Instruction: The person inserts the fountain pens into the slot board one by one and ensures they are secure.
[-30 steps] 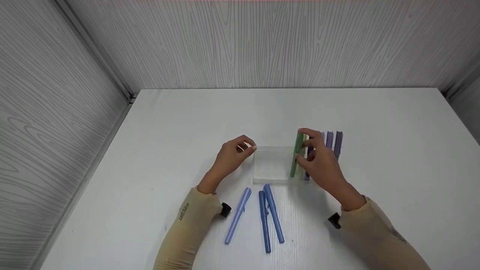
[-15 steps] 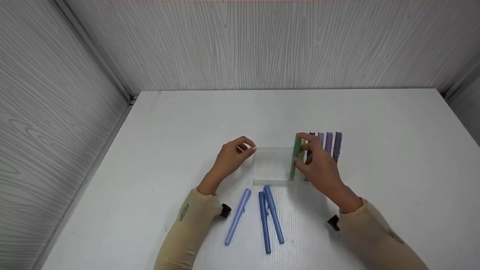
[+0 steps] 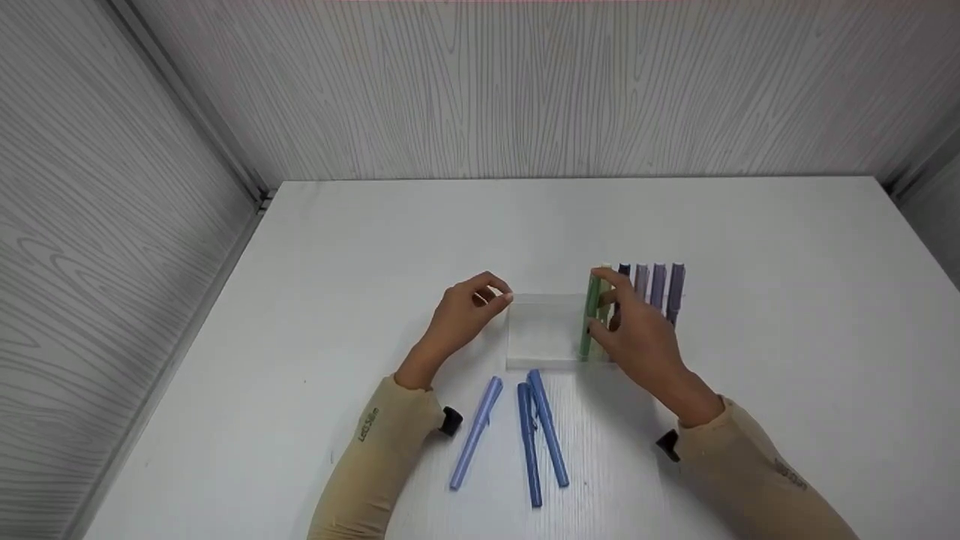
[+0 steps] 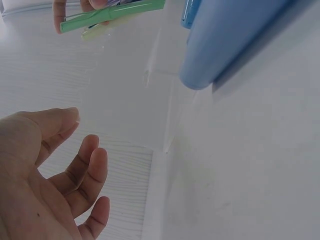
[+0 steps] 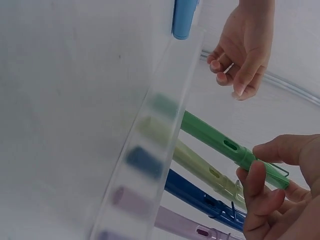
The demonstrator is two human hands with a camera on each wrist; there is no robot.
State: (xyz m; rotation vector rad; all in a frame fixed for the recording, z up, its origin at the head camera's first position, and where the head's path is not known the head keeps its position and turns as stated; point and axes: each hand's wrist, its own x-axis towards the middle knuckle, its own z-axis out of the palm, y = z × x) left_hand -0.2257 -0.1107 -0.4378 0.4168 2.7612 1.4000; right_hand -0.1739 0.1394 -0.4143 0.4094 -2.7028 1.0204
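In the head view the right hand pinches a green pen at the right part of a clear box. The right wrist view shows the green pen with its lower end behind the box's frosted wall, beside a yellow-green pen, a dark blue pen and a pinkish-purple pen. The left hand is at the box's upper left corner, fingers bent; in the left wrist view the hand has its thumb and fingertips apart, holding nothing.
Nearer the body, a light blue-violet pen lies left of a dark blue pen and a mid-blue pen, which touch near their tops. Purple pens stand in the row's right end. A wood-grain panel rises behind the white table.
The right hand has moved slightly left and down with the green pen, which stands a little lower in the box. The left hand and the loose pens have stayed put.
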